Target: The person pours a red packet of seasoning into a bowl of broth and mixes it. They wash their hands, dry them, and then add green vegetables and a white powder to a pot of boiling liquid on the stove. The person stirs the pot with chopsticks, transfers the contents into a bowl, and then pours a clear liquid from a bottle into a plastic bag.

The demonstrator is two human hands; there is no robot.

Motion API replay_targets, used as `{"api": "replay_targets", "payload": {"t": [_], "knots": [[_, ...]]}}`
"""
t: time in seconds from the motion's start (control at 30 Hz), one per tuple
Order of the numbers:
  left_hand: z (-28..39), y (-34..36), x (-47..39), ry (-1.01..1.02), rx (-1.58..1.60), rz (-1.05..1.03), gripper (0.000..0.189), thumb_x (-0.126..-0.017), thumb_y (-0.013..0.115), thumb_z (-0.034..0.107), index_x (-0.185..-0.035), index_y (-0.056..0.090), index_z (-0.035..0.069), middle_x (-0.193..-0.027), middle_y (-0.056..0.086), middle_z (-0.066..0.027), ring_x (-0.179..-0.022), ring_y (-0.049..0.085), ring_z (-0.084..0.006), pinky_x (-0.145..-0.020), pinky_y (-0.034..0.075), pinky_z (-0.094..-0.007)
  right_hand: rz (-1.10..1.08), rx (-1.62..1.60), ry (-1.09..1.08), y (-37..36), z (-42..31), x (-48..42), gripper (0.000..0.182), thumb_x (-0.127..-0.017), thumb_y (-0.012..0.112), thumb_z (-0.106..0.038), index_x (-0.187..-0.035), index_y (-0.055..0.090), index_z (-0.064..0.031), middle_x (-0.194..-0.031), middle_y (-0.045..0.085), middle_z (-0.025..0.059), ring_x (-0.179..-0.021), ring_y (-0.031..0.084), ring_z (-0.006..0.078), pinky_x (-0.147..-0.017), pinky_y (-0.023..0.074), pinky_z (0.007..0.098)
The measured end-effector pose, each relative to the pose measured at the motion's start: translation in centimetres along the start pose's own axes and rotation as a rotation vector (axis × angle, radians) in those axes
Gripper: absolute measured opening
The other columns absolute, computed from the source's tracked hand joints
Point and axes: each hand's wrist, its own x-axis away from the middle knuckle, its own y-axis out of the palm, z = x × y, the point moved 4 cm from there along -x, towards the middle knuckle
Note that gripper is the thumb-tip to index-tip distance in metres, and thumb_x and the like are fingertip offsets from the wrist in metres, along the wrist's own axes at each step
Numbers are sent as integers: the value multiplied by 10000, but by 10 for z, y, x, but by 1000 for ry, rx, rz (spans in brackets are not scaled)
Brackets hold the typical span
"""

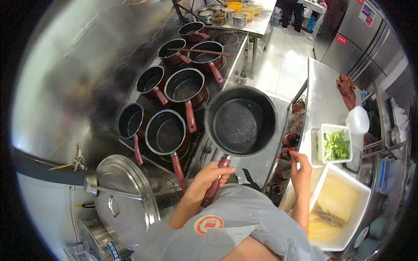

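My left hand (214, 176) grips the dark red handle of a black-lined saucepan (241, 122), held in front of my body between stove and counter; a little clear liquid seems to lie in it. My right hand (300, 166) is at the counter's edge, over a rack of bottles (290, 138), its fingers bent near a red bottle top; whether it touches one is unclear. Just right of that hand stand a white container of chopped green vegetables (337, 145) and a white tub of yellowish liquid (339, 195) with a brown bundle in it.
Several red-handled saucepans (166, 132) stand on the stove to the left, with chopsticks (209, 51) across two. A large metal lid (122, 199) leans at lower left. Bowls (240, 19) fill the far table. A brown cloth (346, 89) lies on the counter. A person (293, 14) stands far back.
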Motion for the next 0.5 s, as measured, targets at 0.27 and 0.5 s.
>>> {"api": "replay_targets", "payload": {"t": [0.27, 0.5], "knots": [[95, 12, -210, -240, -192, -246, 320, -796, 680, 238, -587, 467, 123, -515, 446, 5, -417, 419, -106, -411, 344, -259, -56, -71, 454, 51, 56, -50, 139, -842, 565, 4, -959, 639, -8, -838, 618, 132, -700, 625, 225, -631, 495, 314], [302, -13, -446, 2, 21, -119, 353, -827, 614, 215, -527, 480, 87, -475, 483, -43, -385, 456, -158, -409, 368, -279, -35, 115, 277, 86, 67, -247, 138, -845, 577, 15, -970, 634, 0, -829, 619, 112, -690, 598, 165, -626, 484, 282]]}}
